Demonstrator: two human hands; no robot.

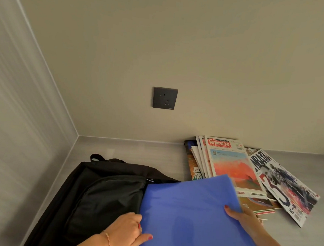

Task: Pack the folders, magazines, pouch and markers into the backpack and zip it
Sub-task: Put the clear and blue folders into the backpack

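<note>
backpack [101, 192]: matt black cloth | folder [188, 218]: smooth blue plastic | magazines [233, 167]: glossy paper

Soft, even indoor light; motion-smeared left wall [14, 91], wide-angle edge bending.

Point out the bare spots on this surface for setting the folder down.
Bare table lies behind the backpack, left of the magazines; another strip runs right of the magazines. The magazine pile itself is crowded.

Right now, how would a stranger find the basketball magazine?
Start at the dark wall socket and look down and right to the magazine pile on the grey table. The basketball magazine lies at its far right edge, angled, showing black NBA letters and a player.
</note>
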